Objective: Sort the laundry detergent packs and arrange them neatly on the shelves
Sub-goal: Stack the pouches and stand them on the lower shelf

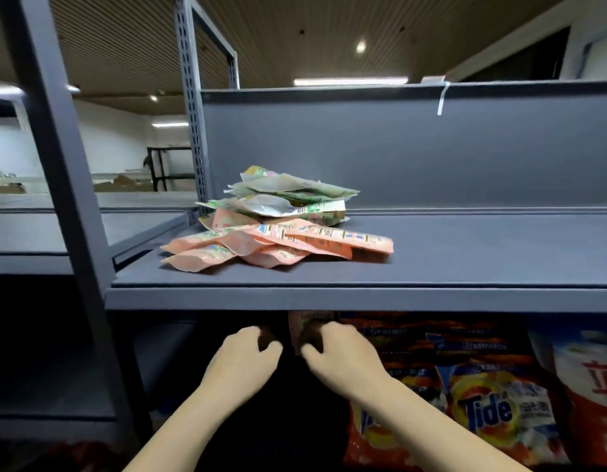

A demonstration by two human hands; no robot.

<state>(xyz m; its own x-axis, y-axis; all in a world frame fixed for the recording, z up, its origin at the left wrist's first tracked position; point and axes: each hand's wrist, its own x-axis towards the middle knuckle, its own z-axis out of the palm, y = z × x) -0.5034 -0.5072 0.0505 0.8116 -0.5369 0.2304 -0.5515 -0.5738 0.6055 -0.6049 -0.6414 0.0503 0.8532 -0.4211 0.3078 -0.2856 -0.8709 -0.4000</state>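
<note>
Shelf (465, 253) bears pink packs (278, 243) under green packs (288, 195); both hands' fingers (315, 338) reach beneath it, grip hidden.

Packs (278, 226) on shelf (465, 253), left end

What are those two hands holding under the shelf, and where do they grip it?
It cannot be told for sure. The left hand and right hand curl their fingers near a pale pack in the dark below the shelf.
</note>
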